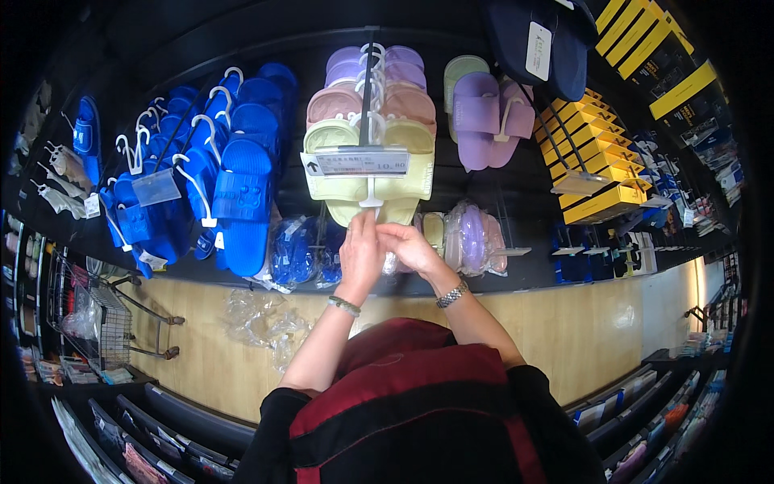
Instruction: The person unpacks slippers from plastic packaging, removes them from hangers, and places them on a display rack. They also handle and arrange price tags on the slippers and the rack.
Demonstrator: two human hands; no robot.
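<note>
My left hand (361,249) and my right hand (411,245) meet just below the white plastic hanger (371,192) of a pair of pale yellow-green slide sandals (326,184). The fingertips of both hands come together at the hanger's lower end, over the lower part of the sandals; what they pinch there is too small to tell. Pink slides (334,104) and purple slides (346,63) hang behind the yellow-green pair on the same hook. A price label holder (363,163) sits across the front of that hook.
Blue slides (243,199) hang at the left, purple slides (478,115) at the right, beside yellow boxes (595,202). Bagged slippers (471,239) are on the low shelf. Clear plastic bags (260,317) lie on the floor near a shopping cart (109,320).
</note>
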